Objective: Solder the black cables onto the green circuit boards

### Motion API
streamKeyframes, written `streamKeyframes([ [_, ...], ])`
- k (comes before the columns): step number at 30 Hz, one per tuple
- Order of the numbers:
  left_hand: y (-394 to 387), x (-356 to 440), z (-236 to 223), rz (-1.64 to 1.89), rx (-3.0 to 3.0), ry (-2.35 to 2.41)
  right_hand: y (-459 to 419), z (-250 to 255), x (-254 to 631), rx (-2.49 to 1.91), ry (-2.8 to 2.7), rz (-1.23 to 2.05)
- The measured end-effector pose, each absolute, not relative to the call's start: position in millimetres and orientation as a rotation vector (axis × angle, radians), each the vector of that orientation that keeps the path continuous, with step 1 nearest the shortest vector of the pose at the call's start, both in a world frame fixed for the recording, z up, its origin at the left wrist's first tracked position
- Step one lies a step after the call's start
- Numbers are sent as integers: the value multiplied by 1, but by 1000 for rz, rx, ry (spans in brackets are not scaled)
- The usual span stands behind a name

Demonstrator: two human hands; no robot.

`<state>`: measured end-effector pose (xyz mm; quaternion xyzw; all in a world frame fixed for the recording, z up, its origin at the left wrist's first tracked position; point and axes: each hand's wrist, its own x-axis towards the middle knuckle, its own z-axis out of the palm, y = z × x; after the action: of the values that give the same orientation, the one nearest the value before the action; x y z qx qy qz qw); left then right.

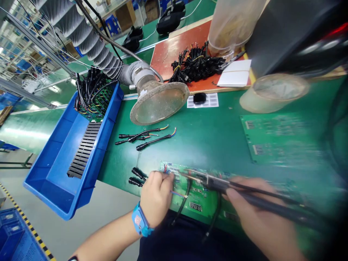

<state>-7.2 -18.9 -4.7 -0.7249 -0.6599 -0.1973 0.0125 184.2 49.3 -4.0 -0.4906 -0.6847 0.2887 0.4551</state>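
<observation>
My left hand [155, 197], with a blue wrist strap [140, 221], is closed on a black cable [138, 174] whose connector end sticks out to the left. Its fingertips press close to the near green circuit board [199, 195], pinching the thin coloured wires. My right hand [261, 214], partly blurred, grips a soldering iron [217, 182]; the tip points left over the board, close to my left fingers. A thin rod lies along the iron. Several black cable ends hang over the board's front edge. A digit display [195, 206] shows on the board.
Loose black cables [152, 139] lie behind my left hand, below a fume extraction hood [160, 103]. At left stands a blue bin [58, 159] with boards and black strips. More circuit boards [280, 137], a round container [274, 93] and a cable bundle [195, 65] are farther back.
</observation>
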Motion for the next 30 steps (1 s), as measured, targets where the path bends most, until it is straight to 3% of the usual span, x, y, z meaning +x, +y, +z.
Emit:
streamKeyframes([
  [22,-12,5,9,-256,-2177,-2149,47,5,180,-1166,-1737,716],
  [30,-8,8,18,-86,-2225,-2118,50,5,189,-1350,-1615,614],
])
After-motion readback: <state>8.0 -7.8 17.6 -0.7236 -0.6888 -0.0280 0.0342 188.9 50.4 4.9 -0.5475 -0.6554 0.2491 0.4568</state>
